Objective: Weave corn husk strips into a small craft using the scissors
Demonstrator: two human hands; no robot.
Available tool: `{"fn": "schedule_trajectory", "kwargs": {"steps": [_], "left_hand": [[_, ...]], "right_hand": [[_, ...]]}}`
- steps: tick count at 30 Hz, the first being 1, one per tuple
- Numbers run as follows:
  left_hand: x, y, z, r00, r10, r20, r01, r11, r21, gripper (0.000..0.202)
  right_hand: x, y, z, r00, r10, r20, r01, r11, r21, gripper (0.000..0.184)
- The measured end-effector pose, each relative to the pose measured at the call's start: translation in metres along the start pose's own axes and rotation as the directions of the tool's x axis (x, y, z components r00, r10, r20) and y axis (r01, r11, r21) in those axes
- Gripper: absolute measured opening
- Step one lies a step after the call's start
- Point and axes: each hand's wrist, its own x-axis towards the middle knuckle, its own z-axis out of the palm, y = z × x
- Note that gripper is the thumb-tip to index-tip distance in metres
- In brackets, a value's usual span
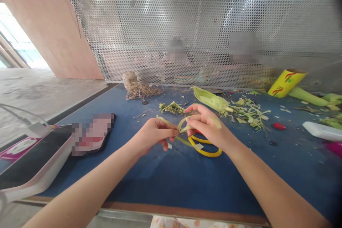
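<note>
Two hands of ours meet above the blue surface (171, 185), with a pale green strip (167, 123) looped between them. Our left hand (156, 133) has its grip closed, thumb and fingers pinching the strip near the loop. Our right hand (207, 123) has its fingers partly curled and slightly spread around the strip's other side; we cannot tell whether that grip pinches it. Just below our right hand we see a yellow handle (211, 154), partly covered. Beyond our hands lie a small green bundle (172, 107), a broad green husk (211, 100) and, farther left, tangled twine (143, 91), before a perforated metal screen (149, 21).
</note>
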Motion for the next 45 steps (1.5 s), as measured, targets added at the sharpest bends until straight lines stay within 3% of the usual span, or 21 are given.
{"fn": "schedule_trajectory", "kwargs": {"steps": [4,7,11,14,19,26,33,45], "left_hand": [[-0.001,0.0,0.001,0.991,-0.114,0.076,0.117,0.993,-0.028,0.006],[-0.002,0.0,0.002,0.987,-0.114,0.116,0.115,0.993,-0.007,0.007],[-0.003,-0.001,0.004,0.988,-0.084,0.128,0.082,0.996,0.021,0.005],[-0.004,-0.001,0.005,0.989,-0.071,0.127,0.062,0.996,0.071,0.005],[-0.004,-0.003,0.006,0.981,-0.037,0.191,0.021,0.996,0.083,0.004],[-0.004,-0.006,0.005,0.965,-0.031,0.26,0.013,0.997,0.071,0.006],[-0.006,-0.004,0.007,0.956,-0.04,0.291,0.009,0.994,0.105,0.006],[-0.003,-0.01,0.005,0.951,-0.045,0.307,0.019,0.996,0.088,0.009]], "right_hand": [[-0.007,-0.009,-0.001,0.988,-0.05,0.145,0.023,0.984,0.179,0.025],[-0.008,-0.008,0.001,0.973,-0.074,0.22,0.027,0.978,0.208,0.028],[-0.005,-0.003,-0.002,0.971,-0.099,0.219,0.094,0.995,0.033,0.032],[-0.005,-0.004,-0.008,0.953,-0.097,0.286,0.135,0.984,-0.113,0.033],[-0.006,-0.006,-0.01,0.938,-0.131,0.322,0.194,0.966,-0.173,0.03],[-0.006,0.001,0.001,0.951,-0.167,0.262,0.227,0.949,-0.218,0.036],[-0.005,0.0,0.005,0.96,-0.238,0.146,0.277,0.878,-0.39,0.024],[-0.002,0.013,0.016,0.967,-0.25,0.051,0.255,0.943,-0.214,0.036]]}}
